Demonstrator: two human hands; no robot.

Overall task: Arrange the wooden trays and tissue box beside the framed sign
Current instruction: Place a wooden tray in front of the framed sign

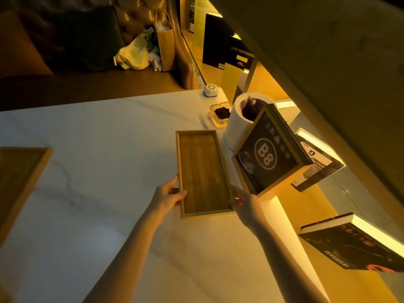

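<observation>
A long, empty wooden tray (pixel 203 171) lies on the white marble table (pixel 98 193), just left of the framed sign (pixel 269 154) marked "B8". My left hand (pixel 169 196) grips the tray's near left edge. On the near right corner of the same tray sits my right hand (pixel 244 204), also gripping. A second wooden tray (pixel 19 178) lies at the table's far left, partly cut off by the frame edge. Behind the sign stands a white cylinder (pixel 238 125) with a dark opening; I cannot tell if it is the tissue box.
A glass ashtray (pixel 220 117) with dark contents and a small white hexagonal button (pixel 211 90) sit at the table's back right. Books (pixel 354 243) lean on lit shelves to the right. A dark sofa with bags (pixel 135 53) lies beyond the table.
</observation>
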